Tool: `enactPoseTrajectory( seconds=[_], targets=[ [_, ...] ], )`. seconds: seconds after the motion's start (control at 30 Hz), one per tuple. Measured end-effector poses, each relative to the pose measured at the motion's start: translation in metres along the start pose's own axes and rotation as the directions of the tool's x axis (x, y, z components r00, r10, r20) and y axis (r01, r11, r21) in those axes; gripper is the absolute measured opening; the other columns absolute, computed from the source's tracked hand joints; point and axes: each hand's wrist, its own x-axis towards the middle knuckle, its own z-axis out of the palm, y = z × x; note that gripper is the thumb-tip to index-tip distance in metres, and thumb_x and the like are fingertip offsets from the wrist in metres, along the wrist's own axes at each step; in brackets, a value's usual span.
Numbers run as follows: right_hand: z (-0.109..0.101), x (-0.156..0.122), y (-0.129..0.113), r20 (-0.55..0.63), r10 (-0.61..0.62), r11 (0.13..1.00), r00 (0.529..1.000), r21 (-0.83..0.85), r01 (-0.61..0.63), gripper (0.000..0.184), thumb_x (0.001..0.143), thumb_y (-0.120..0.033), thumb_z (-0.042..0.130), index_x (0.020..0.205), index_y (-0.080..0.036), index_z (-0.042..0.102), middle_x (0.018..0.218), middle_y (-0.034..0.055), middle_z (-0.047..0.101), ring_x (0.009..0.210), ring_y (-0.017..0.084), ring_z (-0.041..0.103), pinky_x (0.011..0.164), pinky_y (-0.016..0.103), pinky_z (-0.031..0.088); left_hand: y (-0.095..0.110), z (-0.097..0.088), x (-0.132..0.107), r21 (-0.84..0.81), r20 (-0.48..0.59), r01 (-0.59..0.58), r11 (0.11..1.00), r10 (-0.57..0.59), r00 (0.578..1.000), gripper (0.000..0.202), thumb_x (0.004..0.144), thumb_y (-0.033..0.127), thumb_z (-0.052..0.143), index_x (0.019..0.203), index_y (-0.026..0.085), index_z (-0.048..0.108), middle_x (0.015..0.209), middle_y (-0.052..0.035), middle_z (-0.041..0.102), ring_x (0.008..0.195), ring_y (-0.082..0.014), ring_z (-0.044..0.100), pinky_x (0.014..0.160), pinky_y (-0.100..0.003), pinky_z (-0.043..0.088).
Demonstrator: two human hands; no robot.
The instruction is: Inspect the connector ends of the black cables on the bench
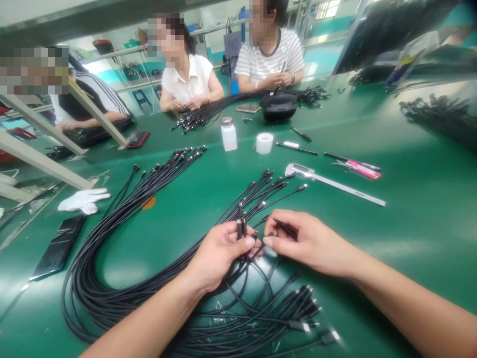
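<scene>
A thick bundle of black USB cables [85,278] curves in a U across the green table, with metal-tipped plugs at its ends. My left hand [219,253] is closed around several cable plugs [241,227], which point upward between thumb and fingers. Just to its right, my right hand [301,238] is curled with thumb and forefinger pinched at a dark cable end; another dark piece shows inside its palm, partly hidden. More cable connectors [305,298] lie fanned below my hands, and others [268,181] lie beyond them.
Beyond the hands lie a digital caliper [335,186], pink-handled tool [363,169], pens [298,148], tape roll [264,143] and white bottle [229,135]. At left are a phone [59,246] and white glove [84,200]. Co-workers sit across the table [179,199] near a black case [278,107].
</scene>
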Motion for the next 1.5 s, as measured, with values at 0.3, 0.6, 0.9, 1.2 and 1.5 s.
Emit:
enactPoseTrajectory(
  seconds=[0.3,0.6,0.9,1.2,1.5],
  targets=[
    [0.0039,-0.0003,0.0024,0.055,-0.008,0.998,0.998,0.056,0.005,0.017,0.081,-0.031,0.063,0.092,-0.018,0.063,0.076,-0.0027,0.056,0.062,0.007,0.041,0.058,0.018,0.034,-0.0055,0.0024,-0.0019,0.171,-0.060,-0.071,0.983,0.083,0.995,0.036,0.060,0.023,0.084,0.085,0.011,0.061,0.080,-0.0016,0.064,0.070,-0.0085,0.059,0.070,-0.021,0.047],
    [0.0051,-0.0001,0.0019,0.068,-0.023,0.998,0.997,0.060,0.019,0.021,0.083,-0.036,0.063,0.091,-0.017,0.066,0.080,0.0000,0.061,0.065,0.008,0.045,0.061,0.019,0.037,-0.0089,0.0016,-0.0016,0.251,-0.073,-0.079,0.965,0.100,0.992,0.034,0.062,0.027,0.083,0.082,0.012,0.060,0.076,-0.0008,0.061,0.068,-0.0089,0.057,0.067,-0.021,0.046],
    [0.0003,-0.0009,0.0031,0.072,0.019,1.000,0.997,-0.023,-0.018,0.020,0.083,-0.036,0.060,0.081,-0.016,0.062,0.067,-0.0033,0.051,0.060,0.007,0.040,0.056,0.019,0.033,-0.0050,0.0031,-0.0019,0.176,-0.080,-0.093,0.980,0.108,0.991,0.033,0.065,0.027,0.081,0.083,0.011,0.058,0.072,0.0002,0.061,0.065,-0.0079,0.059,0.068,-0.021,0.048],
    [-0.0020,-0.0010,0.0062,0.066,0.022,0.998,0.998,-0.067,-0.017,0.031,0.083,-0.033,0.055,0.060,-0.015,0.047,0.061,-0.0032,0.043,0.059,0.007,0.036,0.055,0.019,0.029,-0.0020,0.0077,-0.0025,-0.004,-0.055,-0.042,0.999,0.042,0.998,0.035,0.069,0.025,0.079,0.084,0.013,0.050,0.065,0.0011,0.062,0.061,-0.0099,0.065,0.066,-0.020,0.050],
    [0.0007,0.0002,0.0067,0.073,-0.036,0.997,0.997,0.068,0.031,0.019,0.082,-0.035,0.064,0.089,-0.017,0.066,0.075,-0.0012,0.058,0.066,0.008,0.048,0.062,0.018,0.038,-0.0039,0.0055,-0.0026,0.096,0.036,-0.069,0.993,0.066,0.997,0.032,0.070,0.029,0.079,0.085,0.011,0.058,0.070,0.0000,0.062,0.066,-0.0084,0.059,0.068,-0.021,0.047]
  ],
)
